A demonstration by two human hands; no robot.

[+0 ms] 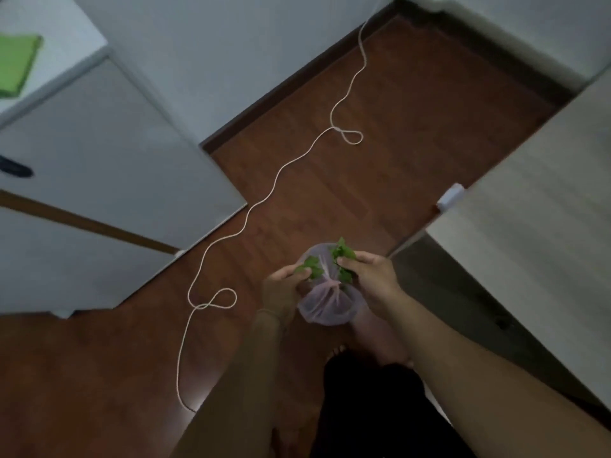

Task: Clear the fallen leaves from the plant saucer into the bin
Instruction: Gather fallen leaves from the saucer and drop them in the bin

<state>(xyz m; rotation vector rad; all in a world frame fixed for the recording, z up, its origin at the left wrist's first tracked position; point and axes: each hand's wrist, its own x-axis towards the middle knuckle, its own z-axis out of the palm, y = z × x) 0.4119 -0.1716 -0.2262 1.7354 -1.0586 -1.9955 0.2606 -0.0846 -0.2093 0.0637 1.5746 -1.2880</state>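
Both of my hands hover over a small round bin (330, 309) lined with a pale pink bag, standing on the floor by my feet. My left hand (281, 289) pinches a clump of green leaves (310, 267) above the bin's left rim. A second clump of green leaves (344, 256) is held in my right hand (373, 276) above the right rim. The bag looks gathered in the middle of the bin. No plant saucer is in view.
A long white cord (264, 196) snakes across the brown wooden floor (380, 143). White cabinets (109, 153) stand to the left, one carrying a green item (16, 64). A pale surface (545, 209) runs along the right. My bare feet (380, 338) are below the bin.
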